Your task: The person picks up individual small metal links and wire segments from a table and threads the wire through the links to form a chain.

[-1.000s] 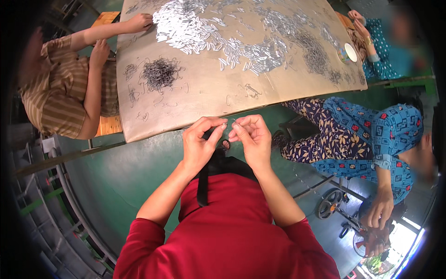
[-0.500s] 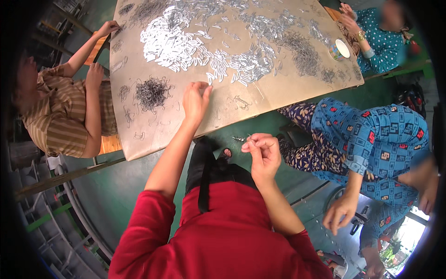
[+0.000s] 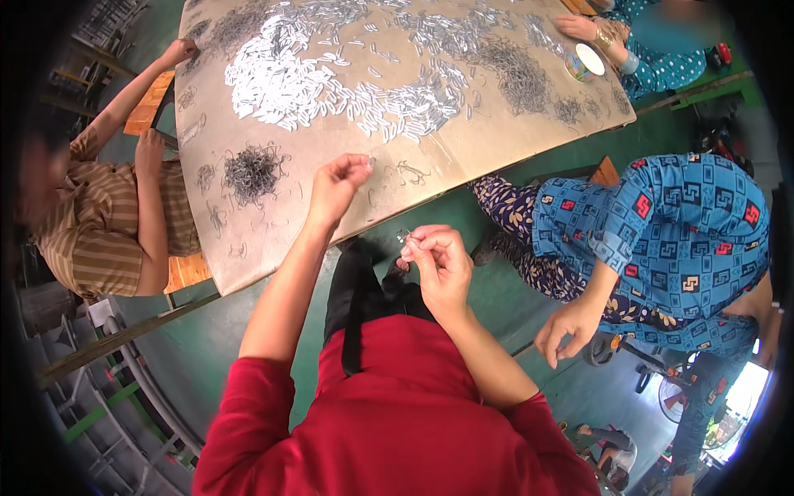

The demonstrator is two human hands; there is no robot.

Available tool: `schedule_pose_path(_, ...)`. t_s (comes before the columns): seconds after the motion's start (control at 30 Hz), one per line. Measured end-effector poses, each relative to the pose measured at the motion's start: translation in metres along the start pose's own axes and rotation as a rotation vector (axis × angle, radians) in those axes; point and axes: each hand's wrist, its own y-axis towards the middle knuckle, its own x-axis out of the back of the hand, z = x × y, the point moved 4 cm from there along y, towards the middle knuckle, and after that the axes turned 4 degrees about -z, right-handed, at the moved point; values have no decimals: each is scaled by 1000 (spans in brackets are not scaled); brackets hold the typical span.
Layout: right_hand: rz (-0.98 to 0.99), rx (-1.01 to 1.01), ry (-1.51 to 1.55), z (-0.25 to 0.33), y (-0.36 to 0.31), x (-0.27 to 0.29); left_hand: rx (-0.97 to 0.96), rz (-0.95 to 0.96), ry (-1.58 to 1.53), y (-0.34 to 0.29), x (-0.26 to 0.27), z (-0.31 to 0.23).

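Note:
Over the near edge of the table, my left hand (image 3: 336,188) is closed, with a small whitish piece (image 3: 370,163) at its fingertips. In front of my body, clear of the tabletop, my right hand (image 3: 440,266) pinches a small bunch of thin, silvery wire-like bits (image 3: 404,237); their exact kind is too small to tell. A large heap of small white oblong pieces (image 3: 269,83) spreads across the table beyond my left hand. Left of that hand lies a tangled pile of dark curved wires (image 3: 251,174). A few loose wires (image 3: 409,172) rest close to the table's near edge.
The brown-covered table (image 3: 488,161) has more dark wires (image 3: 517,78) and a paper cup (image 3: 585,63) on its right side. A person in stripes (image 3: 124,223) sits at the left, one in dotted teal (image 3: 662,70) at the far right, one in patterned blue (image 3: 678,231) nearby.
My left hand has drawn back slightly from the white heap and now has a small whitish piece at its fingertips. My right hand stays pinched, slightly further left in view.

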Motion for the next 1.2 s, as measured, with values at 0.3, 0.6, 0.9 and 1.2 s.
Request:
schedule_pose_path(0.3, 64, -3, -61, -8, -11, -16, -2, 92, -280, -110, 9, -51)
schedule_pose_path(0.6, 147, -11, -257, -20, -23, -30, -312, -155, -12, -146, 35, -39)
schedule_pose_path(0.9, 882, 103, -595, -74, 30, -180, -366, -266, 17, -153, 45, 28)
schedule_pose_path(1.2, 1117, 287, -1105, -144, 19, -256, -355, -333, 10, -156, 62, 30)
